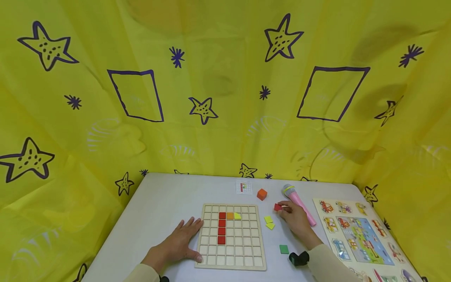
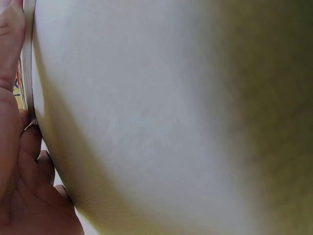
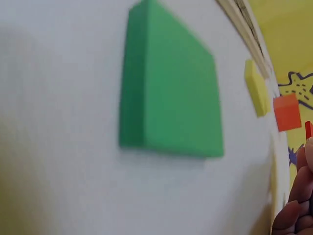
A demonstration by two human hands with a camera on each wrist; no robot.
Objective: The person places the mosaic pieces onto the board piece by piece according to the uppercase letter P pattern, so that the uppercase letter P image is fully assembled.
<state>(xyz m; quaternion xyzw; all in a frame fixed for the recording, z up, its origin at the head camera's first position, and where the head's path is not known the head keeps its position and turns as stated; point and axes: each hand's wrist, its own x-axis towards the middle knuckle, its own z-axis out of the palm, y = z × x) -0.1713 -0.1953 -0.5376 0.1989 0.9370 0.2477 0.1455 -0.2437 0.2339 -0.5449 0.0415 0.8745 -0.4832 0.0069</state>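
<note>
My right hand (image 1: pixel 295 220) pinches a red square tile (image 1: pixel 277 207) between thumb and fingers, right of the wooden grid board (image 1: pixel 243 250). In the right wrist view only the edge of that tile shows above the fingertips. My left hand (image 1: pixel 177 243) lies with fingers spread along the board's left edge, its thumb near the lower left corner. On the grid, a column of several red tiles (image 1: pixel 221 231) stands under the top rows. Beside the uppermost red one sit an orange tile (image 1: pixel 230 216) and a yellow tile (image 1: pixel 237 216) with a cut corner.
Two yellow tiles (image 1: pixel 269 220) and a green square tile (image 1: pixel 284 249) lie right of the board. Behind are a small pattern card (image 1: pixel 244 188) and an orange-red cube (image 1: pixel 262 194). A pink microphone (image 1: pixel 303 207) and a vehicle picture puzzle (image 1: pixel 366 235) occupy the right side.
</note>
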